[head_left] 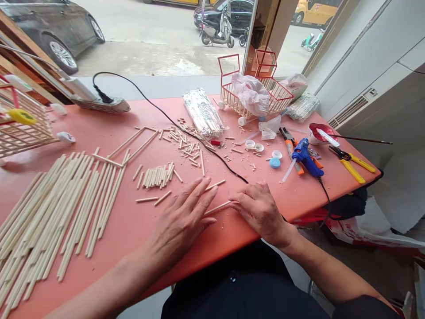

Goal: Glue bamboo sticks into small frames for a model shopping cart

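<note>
Counter [133,221]: pink-topped, crossing the frame below a street view [149,35].
Long sticks [63,204]: fanned across the lower left.
Short pieces [156,176]: clustered left of centre.
Left hand [186,212]: near centre, palm down, fingers extended and parted, closed round nothing.
Thin stick [217,208]: just below centre, between both hands; probably being positioned as the step in hand, with steady alignment needed for the next move.
Right hand [260,208]: right of centre, fingers curled, seemingly pinching the stick's right end.
Glue gun [308,160]: at right, unheld.
</note>
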`<move>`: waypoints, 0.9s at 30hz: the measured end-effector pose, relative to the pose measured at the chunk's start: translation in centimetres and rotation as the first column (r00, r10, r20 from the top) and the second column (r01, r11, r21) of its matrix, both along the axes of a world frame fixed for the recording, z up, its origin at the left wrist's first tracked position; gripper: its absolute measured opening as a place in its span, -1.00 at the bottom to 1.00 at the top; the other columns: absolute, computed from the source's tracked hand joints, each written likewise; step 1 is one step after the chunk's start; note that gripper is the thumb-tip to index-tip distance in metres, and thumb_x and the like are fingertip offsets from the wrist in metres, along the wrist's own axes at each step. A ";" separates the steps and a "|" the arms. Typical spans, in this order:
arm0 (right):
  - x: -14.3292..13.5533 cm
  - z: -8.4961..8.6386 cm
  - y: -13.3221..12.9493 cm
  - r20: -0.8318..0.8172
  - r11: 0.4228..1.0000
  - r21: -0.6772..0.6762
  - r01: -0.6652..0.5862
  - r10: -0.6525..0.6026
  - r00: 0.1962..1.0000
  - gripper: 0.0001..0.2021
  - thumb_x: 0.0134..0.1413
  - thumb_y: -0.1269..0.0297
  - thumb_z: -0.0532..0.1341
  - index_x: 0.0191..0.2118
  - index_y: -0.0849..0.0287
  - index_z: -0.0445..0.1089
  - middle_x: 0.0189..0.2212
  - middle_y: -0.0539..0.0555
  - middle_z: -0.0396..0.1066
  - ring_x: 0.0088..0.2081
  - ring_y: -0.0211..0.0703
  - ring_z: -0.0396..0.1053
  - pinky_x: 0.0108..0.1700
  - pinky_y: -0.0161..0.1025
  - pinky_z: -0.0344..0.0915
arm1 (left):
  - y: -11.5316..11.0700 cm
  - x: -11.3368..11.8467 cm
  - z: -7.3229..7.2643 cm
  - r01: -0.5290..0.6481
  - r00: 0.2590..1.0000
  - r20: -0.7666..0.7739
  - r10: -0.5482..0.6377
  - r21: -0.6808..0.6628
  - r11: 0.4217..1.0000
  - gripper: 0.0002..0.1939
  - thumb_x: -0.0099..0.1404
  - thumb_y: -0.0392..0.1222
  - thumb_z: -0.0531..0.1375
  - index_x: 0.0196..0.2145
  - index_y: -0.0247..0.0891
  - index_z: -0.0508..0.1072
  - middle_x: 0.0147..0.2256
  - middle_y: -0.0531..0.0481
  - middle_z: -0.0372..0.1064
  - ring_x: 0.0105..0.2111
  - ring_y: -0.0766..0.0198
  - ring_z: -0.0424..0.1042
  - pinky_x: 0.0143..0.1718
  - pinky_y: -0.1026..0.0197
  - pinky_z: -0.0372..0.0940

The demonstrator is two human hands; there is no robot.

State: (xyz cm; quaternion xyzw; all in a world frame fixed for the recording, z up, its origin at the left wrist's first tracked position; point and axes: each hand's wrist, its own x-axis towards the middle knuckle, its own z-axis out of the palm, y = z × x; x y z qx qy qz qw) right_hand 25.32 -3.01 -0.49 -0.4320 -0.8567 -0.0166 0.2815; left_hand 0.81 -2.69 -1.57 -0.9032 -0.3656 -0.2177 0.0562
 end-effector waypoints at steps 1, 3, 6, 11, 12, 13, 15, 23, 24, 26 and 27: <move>0.0 -0.1 0.1 -0.005 1.000 -0.008 0.003 -0.003 1.000 -0.83 0.43 0.26 0.19 -0.16 0.15 0.52 -0.27 0.05 0.54 -0.23 -0.13 0.38 -0.07 -0.17 0.14 | -0.2 0.1 -0.2 0.012 1.000 -0.013 -0.012 0.000 1.000 -0.49 0.52 -0.10 0.11 0.29 -0.49 0.32 0.32 -0.46 0.28 0.32 -0.21 0.26 0.24 -0.13 0.30; 0.1 -0.1 0.2 -0.018 1.000 -0.013 0.014 -0.014 1.000 -0.83 0.44 0.27 0.18 -0.16 0.17 0.50 -0.26 0.06 0.54 -0.20 -0.13 0.38 -0.05 -0.18 0.14 | -0.6 0.4 -0.7 0.026 0.999 -0.029 -0.026 -0.002 1.000 -0.45 0.52 -0.06 0.10 0.30 -0.50 0.30 0.33 -0.48 0.26 0.34 -0.22 0.25 0.26 -0.13 0.28; 0.3 0.0 0.4 0.000 1.000 -0.017 0.016 -0.016 1.000 -0.82 0.44 0.28 0.18 -0.22 0.17 0.48 -0.29 0.05 0.53 -0.20 -0.13 0.37 -0.03 -0.18 0.13 | -1.0 0.4 -1.4 0.010 0.999 -0.041 -0.011 -0.014 1.000 -0.44 0.53 -0.08 0.09 0.32 -0.52 0.30 0.34 -0.48 0.25 0.36 -0.22 0.23 0.29 -0.13 0.25; 0.3 -0.1 0.6 0.061 0.999 -0.048 0.017 -0.014 0.998 -0.81 0.44 0.29 0.18 -0.26 0.15 0.47 -0.31 0.04 0.50 -0.21 -0.14 0.36 -0.03 -0.17 0.12 | -1.1 0.2 -1.7 0.007 0.999 -0.042 -0.009 -0.036 0.999 -0.51 0.51 -0.23 0.09 0.32 -0.42 0.32 0.35 -0.39 0.26 0.36 -0.16 0.24 0.32 -0.13 0.22; 0.3 -0.1 0.6 0.067 0.998 -0.058 0.019 -0.015 0.998 -0.80 0.44 0.29 0.18 -0.26 0.15 0.47 -0.30 0.04 0.50 -0.22 -0.14 0.36 -0.04 -0.17 0.12 | -1.1 0.2 -1.7 0.008 0.999 -0.042 -0.009 -0.037 0.999 -0.50 0.51 -0.20 0.10 0.32 -0.42 0.33 0.35 -0.39 0.26 0.36 -0.16 0.24 0.32 -0.13 0.22; 0.3 -0.1 0.7 0.074 0.997 -0.070 0.020 -0.015 0.997 -0.80 0.44 0.28 0.17 -0.25 0.15 0.47 -0.29 0.05 0.50 -0.22 -0.14 0.36 -0.04 -0.17 0.12 | -1.1 0.2 -1.6 0.007 0.999 -0.044 -0.008 -0.038 0.999 -0.49 0.52 -0.15 0.10 0.33 -0.43 0.33 0.35 -0.39 0.26 0.36 -0.17 0.24 0.32 -0.14 0.21; 0.3 -0.1 0.7 0.088 0.995 -0.096 0.023 -0.015 0.996 -0.81 0.44 0.27 0.17 -0.23 0.15 0.48 -0.28 0.05 0.51 -0.21 -0.13 0.37 -0.03 -0.16 0.13 | -1.2 0.2 -1.5 0.002 0.999 -0.053 -0.004 -0.032 0.999 -0.45 0.52 -0.06 0.10 0.33 -0.44 0.32 0.35 -0.41 0.26 0.36 -0.21 0.25 0.32 -0.15 0.21; 0.2 0.3 0.7 0.180 0.986 -0.146 0.077 -0.050 0.982 -0.75 0.47 0.22 0.11 -0.03 0.15 0.52 0.02 0.17 0.54 0.01 -0.04 0.43 0.08 -0.11 0.23 | -1.9 0.3 -1.7 -0.008 0.998 -0.057 0.005 -0.052 0.999 -0.37 0.49 0.05 0.14 0.36 -0.39 0.30 0.39 -0.42 0.19 0.40 -0.22 0.16 0.37 -0.15 0.12; 0.1 0.3 0.6 0.205 0.988 -0.135 0.077 -0.048 0.978 -0.71 0.49 0.22 0.08 0.08 0.17 0.50 0.13 0.20 0.50 0.11 -0.01 0.41 0.13 -0.09 0.23 | -1.9 0.3 -1.8 -0.010 0.998 -0.064 0.006 -0.059 0.998 -0.34 0.48 0.07 0.16 0.38 -0.38 0.28 0.39 -0.42 0.17 0.41 -0.23 0.14 0.38 -0.16 0.11; -0.2 0.2 0.2 0.282 0.990 -0.118 0.074 -0.038 0.959 -0.57 0.51 0.18 0.03 0.31 0.24 0.35 0.32 0.24 0.35 0.31 0.06 0.27 0.23 -0.02 0.19 | -1.9 0.3 -1.7 -0.002 0.997 -0.073 -0.002 -0.067 0.998 -0.29 0.46 0.13 0.17 0.39 -0.37 0.27 0.40 -0.44 0.15 0.42 -0.27 0.12 0.38 -0.19 0.09; -0.4 0.2 0.0 0.324 0.990 -0.118 0.071 -0.029 0.946 -0.51 0.51 0.14 0.00 0.38 0.27 0.26 0.39 0.25 0.26 0.38 0.10 0.17 0.27 0.03 0.16 | -1.9 0.3 -1.6 0.003 0.997 -0.071 -0.008 -0.069 0.998 -0.27 0.45 0.16 0.16 0.38 -0.37 0.28 0.40 -0.45 0.14 0.42 -0.29 0.12 0.38 -0.20 0.08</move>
